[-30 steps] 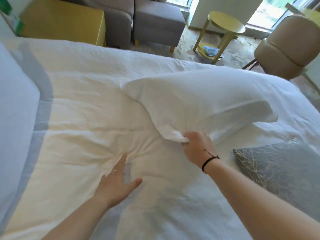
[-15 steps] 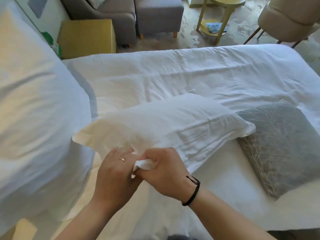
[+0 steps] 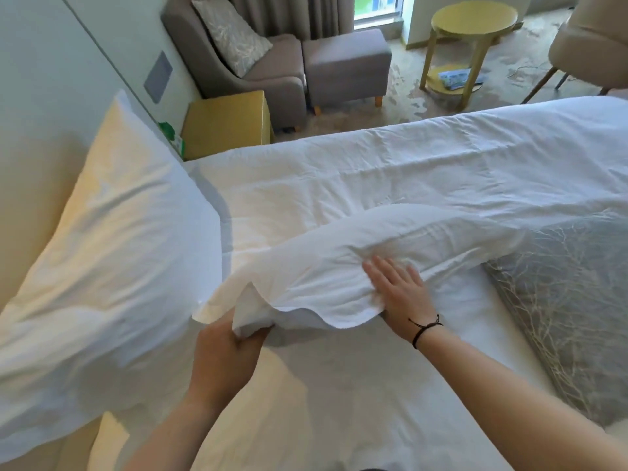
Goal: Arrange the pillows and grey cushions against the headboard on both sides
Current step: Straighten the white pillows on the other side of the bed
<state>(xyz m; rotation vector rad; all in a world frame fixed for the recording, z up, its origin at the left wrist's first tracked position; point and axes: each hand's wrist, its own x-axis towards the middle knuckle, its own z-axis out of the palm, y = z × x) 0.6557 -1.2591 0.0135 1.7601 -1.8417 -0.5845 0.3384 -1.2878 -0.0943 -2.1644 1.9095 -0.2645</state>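
A white pillow [image 3: 401,246] lies across the middle of the bed, its near corner lifted. My left hand [image 3: 227,348] grips that corner of the pillowcase. My right hand [image 3: 397,294] rests flat on the pillow's near side, fingers spread. A second white pillow [image 3: 102,253] leans against the headboard [image 3: 30,185] at the left. A grey cushion [image 3: 571,300] with a pale branch pattern lies on the bed at the right, partly under the far end of the pillow I hold.
The white duvet [image 3: 407,164] covers the bed beyond the pillow. A yellow bedside cabinet [image 3: 227,124] stands past the bed's far side, with a grey armchair [image 3: 272,76] holding another patterned cushion [image 3: 231,35]. A round yellow side table [image 3: 472,25] and a beige chair [image 3: 591,49] stand farther back.
The pillow has been pulled toward me and the headboard. My left hand took over the corner from my right, which now lies flat on the pillow.
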